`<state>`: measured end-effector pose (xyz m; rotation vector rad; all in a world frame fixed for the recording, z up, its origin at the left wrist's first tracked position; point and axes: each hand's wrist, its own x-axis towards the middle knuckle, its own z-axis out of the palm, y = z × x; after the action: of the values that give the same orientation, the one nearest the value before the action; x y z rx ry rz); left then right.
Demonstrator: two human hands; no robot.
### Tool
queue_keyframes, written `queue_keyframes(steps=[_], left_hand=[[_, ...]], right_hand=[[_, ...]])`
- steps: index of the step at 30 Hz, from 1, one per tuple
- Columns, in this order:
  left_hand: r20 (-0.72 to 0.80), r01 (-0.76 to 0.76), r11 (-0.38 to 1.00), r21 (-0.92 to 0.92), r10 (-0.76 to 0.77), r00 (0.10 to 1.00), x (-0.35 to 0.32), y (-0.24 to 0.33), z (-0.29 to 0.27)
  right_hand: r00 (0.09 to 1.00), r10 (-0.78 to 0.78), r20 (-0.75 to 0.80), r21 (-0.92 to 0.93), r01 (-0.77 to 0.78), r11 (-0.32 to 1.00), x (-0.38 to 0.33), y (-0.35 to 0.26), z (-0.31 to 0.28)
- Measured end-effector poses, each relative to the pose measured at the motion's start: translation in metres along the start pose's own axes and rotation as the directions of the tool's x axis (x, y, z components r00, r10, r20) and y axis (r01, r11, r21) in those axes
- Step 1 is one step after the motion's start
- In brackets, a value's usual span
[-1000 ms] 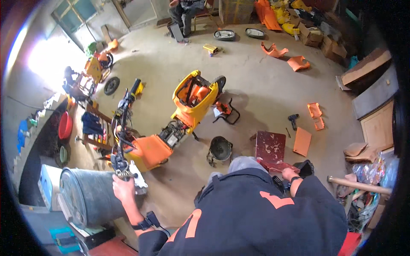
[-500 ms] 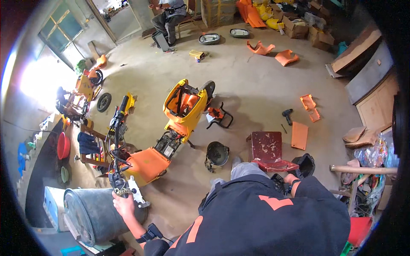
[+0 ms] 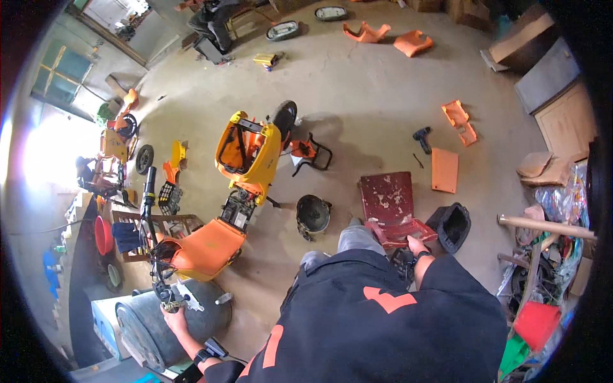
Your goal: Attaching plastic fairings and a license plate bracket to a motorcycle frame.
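At lower left, my left hand [image 3: 174,316] is closed round the near end of the handlebar [image 3: 167,295] of a partly stripped orange and yellow scooter [image 3: 207,246]. The scooter stands at my left, its open yellow rear body [image 3: 250,150] pointing away from me. My right hand [image 3: 416,246] is low at my right side, by the front edge of a worn dark red chair [image 3: 388,201]. A dark object [image 3: 402,263] lies beneath that hand, partly hidden by my sleeve. The fingers are too small to tell whether they grip it. To the right of the chair is an open black bag-like container [image 3: 453,228].
A black helmet-shaped bowl [image 3: 313,214] lies near my feet. Beyond the chair are a drill [image 3: 422,139] and an orange panel [image 3: 444,170]. A dark barrel [image 3: 143,329] is below my left hand. Clutter [image 3: 543,281] lines the right side. Another person [image 3: 214,25] sits far off.
The view has shifted, moving most floor objects leftward and upward. My right hand has moved from beside the black container to the chair's front edge. My left hand stays on the handlebar.
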<state>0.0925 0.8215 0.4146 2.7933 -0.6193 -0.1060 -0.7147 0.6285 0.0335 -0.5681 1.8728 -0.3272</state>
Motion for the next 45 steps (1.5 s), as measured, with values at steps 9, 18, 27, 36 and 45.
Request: queue_keyframes(steps=[9,18,27,36,45], left_hand=[[-0.151,-0.100,0.860,0.500,0.200,0.968,-0.032,0.013,0.011],[-0.249,0.002,0.906,0.422,0.114,0.962,-0.005,-0.027,0.026],[-0.286,0.146,0.868,0.474,-0.005,0.958,-0.031,0.025,0.021],[-0.409,0.342,0.792,0.506,-0.129,0.903,-0.033,0.046,0.028],[-0.452,0.395,0.780,0.486,-0.163,0.877,-0.037,0.056,0.028]], right_hand=[[0.883,0.383,-0.272,0.709,-0.085,0.700,0.015,0.025,0.019],[0.947,-0.029,-0.319,0.308,0.133,0.942,0.009,0.016,-0.080],[0.833,0.075,-0.549,0.165,0.020,0.986,0.081,0.042,-0.066],[0.922,0.046,-0.385,-0.012,-0.055,0.998,0.066,0.037,-0.076],[0.976,0.152,-0.156,-0.676,-0.218,0.703,0.066,0.017,-0.110]])
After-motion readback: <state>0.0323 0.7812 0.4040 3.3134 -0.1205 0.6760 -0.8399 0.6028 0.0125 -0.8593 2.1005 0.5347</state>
